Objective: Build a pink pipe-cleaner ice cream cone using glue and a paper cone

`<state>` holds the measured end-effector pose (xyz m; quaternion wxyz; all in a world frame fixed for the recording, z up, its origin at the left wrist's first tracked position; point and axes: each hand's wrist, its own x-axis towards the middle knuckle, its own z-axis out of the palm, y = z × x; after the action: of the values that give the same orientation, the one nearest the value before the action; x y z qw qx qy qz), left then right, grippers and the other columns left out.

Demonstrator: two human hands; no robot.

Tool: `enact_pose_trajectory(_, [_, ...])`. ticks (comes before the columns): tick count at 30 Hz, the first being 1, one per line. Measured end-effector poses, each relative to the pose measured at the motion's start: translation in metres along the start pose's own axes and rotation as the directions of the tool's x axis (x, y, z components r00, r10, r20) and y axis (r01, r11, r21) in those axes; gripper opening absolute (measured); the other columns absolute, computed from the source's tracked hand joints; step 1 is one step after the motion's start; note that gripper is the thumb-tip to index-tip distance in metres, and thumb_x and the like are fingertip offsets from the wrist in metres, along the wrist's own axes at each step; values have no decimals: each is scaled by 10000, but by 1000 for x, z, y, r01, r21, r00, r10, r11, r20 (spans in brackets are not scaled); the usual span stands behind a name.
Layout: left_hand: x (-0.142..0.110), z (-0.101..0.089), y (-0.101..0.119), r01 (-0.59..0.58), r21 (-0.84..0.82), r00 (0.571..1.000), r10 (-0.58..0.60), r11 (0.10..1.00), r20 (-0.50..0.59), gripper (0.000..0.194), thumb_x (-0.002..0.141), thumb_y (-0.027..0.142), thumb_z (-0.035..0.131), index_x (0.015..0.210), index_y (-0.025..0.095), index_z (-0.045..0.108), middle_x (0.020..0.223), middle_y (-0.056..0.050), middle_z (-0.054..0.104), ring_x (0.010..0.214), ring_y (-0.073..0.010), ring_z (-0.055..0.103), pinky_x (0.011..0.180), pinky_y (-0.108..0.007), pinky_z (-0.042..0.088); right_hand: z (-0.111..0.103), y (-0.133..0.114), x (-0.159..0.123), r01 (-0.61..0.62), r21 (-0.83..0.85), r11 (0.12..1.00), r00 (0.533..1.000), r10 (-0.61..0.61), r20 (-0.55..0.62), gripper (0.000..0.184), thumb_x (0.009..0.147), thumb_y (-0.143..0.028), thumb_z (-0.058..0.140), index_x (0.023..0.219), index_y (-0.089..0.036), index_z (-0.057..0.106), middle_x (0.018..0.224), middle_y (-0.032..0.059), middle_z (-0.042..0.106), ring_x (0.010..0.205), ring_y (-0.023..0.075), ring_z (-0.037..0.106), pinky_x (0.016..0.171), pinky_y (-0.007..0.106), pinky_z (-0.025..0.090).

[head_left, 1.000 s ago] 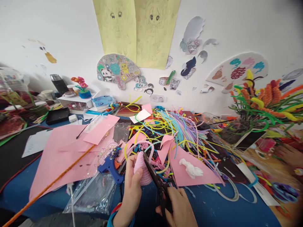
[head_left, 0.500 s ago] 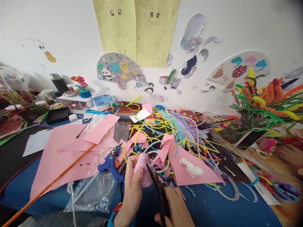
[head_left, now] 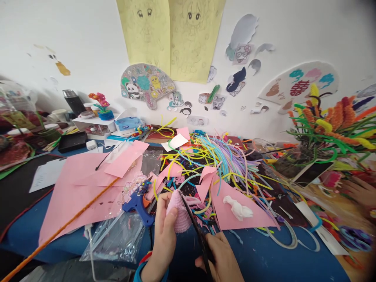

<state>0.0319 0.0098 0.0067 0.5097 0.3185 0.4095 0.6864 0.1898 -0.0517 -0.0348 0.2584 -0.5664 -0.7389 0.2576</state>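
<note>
Blue cloth covers the surface [head_left: 264,258], and most of it is buried under craft litter: big sheets of pink paper [head_left: 73,188] spread across the left, a heap of pastel and yellow pipe cleaners [head_left: 223,160] piled toward the wall, and a bunch of orange and green chenille stems [head_left: 331,121] standing at the right. A long orange pipe cleaner [head_left: 61,229] lies slantwise over the pink sheets, and a blue glue gun [head_left: 136,203] rests just left of the hands, beside a clear plastic bag [head_left: 114,241]. Near the front edge, the left hand [head_left: 163,239] is closed round a small fuzzy pink piece [head_left: 179,213], thumb pressed on its face, holding it up just above the clutter. The right hand [head_left: 220,260] is curled through the handles of black scissors [head_left: 195,229], whose blades run up along the right side of the pink piece, tip at its top; how far apart the blades stand I cannot tell.
</note>
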Motion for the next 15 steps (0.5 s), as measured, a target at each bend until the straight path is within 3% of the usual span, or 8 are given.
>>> enact_pose_trajectory(2, [0, -1, -1, 11, -24, 1000, -11, 1000, 29, 403, 732, 552, 761, 880, 196, 643, 846, -24, 623, 761, -194, 561, 709, -295, 451, 6, 3, 0, 10, 25, 1000, 1000, -9, -22, 244, 894, -388, 630, 760, -227, 505, 692, 6, 647, 706, 207, 572, 622, 286, 400])
enact_pose_trajectory(5, [2, -1, -3, 22, -54, 999, -20, 998, 36, 407, 721, 550, 762, 887, 198, 642, 877, -20, 627, 770, -187, 555, 689, -277, 434, 15, 4, 2, 101, 74, 992, 990, -93, -106, 495, 867, -712, 461, 811, -225, 523, 742, 36, 635, 677, 218, 571, 608, 310, 431])
enact_pose_trajectory(7, [3, -1, -3, 30, -74, 999, -29, 997, 22, 422, 707, 563, 758, 890, 203, 635, 862, -15, 618, 764, -187, 548, 671, -272, 431, 14, 2, 2, 134, 117, 984, 988, -123, -99, 577, 820, -789, 428, 869, -227, 549, 758, 39, 641, 679, 227, 599, 621, 326, 478])
enact_pose_trajectory(11, [2, 0, 1, 66, -107, 998, -67, 992, -7, 447, 707, 598, 726, 910, 213, 625, 795, 2, 580, 699, -178, 524, 620, -273, 429, -2, 2, 9, 12, 138, 990, 999, -8, -32, 408, 902, -502, 559, 1207, -232, 552, 1017, 70, 695, 889, 229, 682, 762, 320, 563])
enact_pose_trajectory(13, [1, 1, 4, 84, -126, 996, -86, 988, -11, 451, 706, 607, 720, 910, 217, 618, 793, 4, 575, 682, -173, 516, 600, -270, 422, -12, 6, 19, -99, 79, 992, 992, 104, -66, 480, 886, -403, 600, 1311, -195, 521, 1208, 130, 666, 1064, 262, 668, 872, 372, 568])
enact_pose_trajectory(15, [-1, 1, 6, 88, -138, 996, -89, 986, -4, 459, 687, 601, 742, 909, 222, 610, 808, 4, 581, 704, -177, 528, 620, -272, 427, -20, 10, 31, -173, 4, 985, 976, 172, -135, 559, 851, -409, 639, 1329, -137, 541, 1343, 197, 603, 1207, 329, 609, 957, 469, 542])
